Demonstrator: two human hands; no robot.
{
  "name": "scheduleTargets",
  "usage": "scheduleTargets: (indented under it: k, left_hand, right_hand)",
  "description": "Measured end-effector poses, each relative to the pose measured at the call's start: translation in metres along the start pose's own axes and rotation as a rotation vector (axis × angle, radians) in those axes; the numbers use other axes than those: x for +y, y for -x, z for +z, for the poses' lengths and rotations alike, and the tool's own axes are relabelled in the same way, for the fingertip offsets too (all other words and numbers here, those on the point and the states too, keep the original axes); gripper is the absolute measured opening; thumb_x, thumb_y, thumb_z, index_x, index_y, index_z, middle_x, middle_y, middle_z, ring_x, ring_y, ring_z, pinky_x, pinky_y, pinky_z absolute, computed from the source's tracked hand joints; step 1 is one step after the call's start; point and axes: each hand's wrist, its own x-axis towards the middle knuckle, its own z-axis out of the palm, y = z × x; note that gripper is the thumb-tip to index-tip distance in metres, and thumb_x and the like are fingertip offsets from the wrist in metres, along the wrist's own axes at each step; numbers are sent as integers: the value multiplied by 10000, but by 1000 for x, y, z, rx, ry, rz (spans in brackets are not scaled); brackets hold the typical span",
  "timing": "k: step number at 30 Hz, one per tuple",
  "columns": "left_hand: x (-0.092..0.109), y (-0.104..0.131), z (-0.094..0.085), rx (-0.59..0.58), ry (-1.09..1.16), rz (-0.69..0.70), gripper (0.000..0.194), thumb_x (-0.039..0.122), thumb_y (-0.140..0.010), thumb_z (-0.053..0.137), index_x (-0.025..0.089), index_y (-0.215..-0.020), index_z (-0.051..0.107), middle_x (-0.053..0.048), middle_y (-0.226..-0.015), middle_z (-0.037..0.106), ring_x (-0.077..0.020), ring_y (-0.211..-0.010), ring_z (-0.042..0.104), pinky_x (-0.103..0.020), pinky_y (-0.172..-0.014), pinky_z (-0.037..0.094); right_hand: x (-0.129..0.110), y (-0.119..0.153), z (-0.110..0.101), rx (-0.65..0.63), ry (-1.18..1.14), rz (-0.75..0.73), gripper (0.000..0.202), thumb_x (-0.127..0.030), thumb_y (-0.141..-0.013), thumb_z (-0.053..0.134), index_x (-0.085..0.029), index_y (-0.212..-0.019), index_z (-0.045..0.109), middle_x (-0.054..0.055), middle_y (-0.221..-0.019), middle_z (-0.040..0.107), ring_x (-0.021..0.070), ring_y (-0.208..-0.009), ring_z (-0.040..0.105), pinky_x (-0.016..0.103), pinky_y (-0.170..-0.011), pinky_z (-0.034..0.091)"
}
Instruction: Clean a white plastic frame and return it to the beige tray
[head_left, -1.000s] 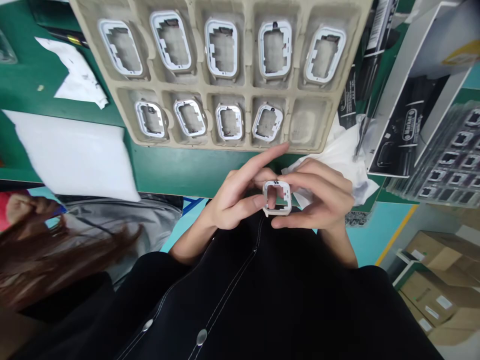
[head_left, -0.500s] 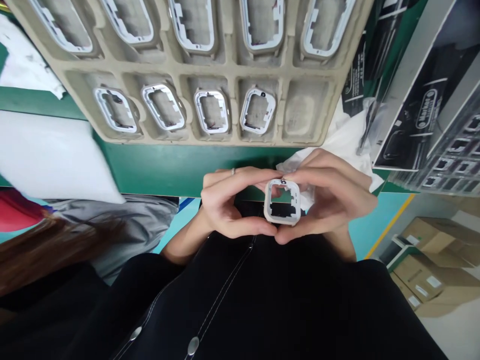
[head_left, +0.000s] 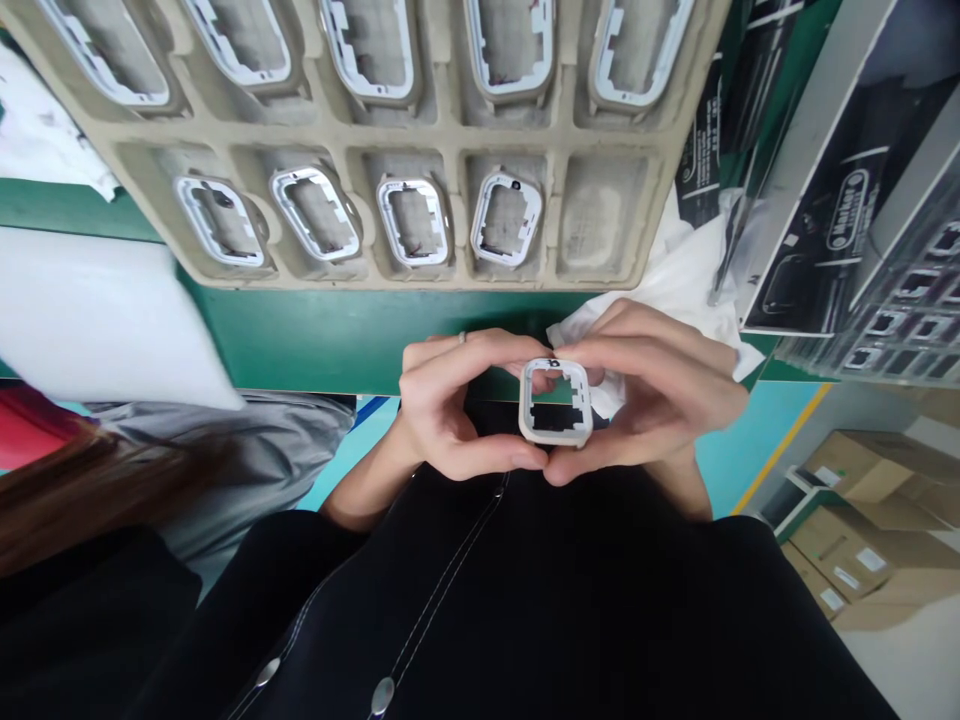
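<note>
A small white frame (head_left: 556,437) with a squarish opening is held up between both hands, over the black clothing at the table's front edge. My left hand (head_left: 457,405) grips it from the left, thumb at the lower edge and fingers at the upper edge. From the right, my right hand (head_left: 660,395) pinches the same frame, with white tissue (head_left: 694,270) behind it. Above the hands lies a beige tray (head_left: 300,135) whose compartments hold several similar white frames. The lower right compartment (head_left: 602,215) has no frame in it.
White foam sheet (head_left: 97,310) lies left on the green table (head_left: 315,340). At right are a box with black printed packaging (head_left: 847,220) and clear trays of small parts (head_left: 907,320). Cardboard boxes (head_left: 847,560) stand lower right. Another person's grey clothing (head_left: 262,450) shows at left.
The tray and the other table items appear shifted slightly left in the view. Both hands and the held frame have moved a little left, and the frame is tilted slightly differently.
</note>
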Motion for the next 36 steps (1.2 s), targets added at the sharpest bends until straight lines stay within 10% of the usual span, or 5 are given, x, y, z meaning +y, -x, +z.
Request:
scheduleTargets:
  k: [36]
  left_hand:
    - [-13,3,10,148,-66,148,569,586,-896,891,234,-1333,794,-76,-938,849,-232,-715,799,-339,-590,646]
  right_hand:
    - [-7,1,-4,-107,-54,60,504,-470,-1006,849,-257,-1458,779,61,-1084,792,242,-875,744,404,-721,681]
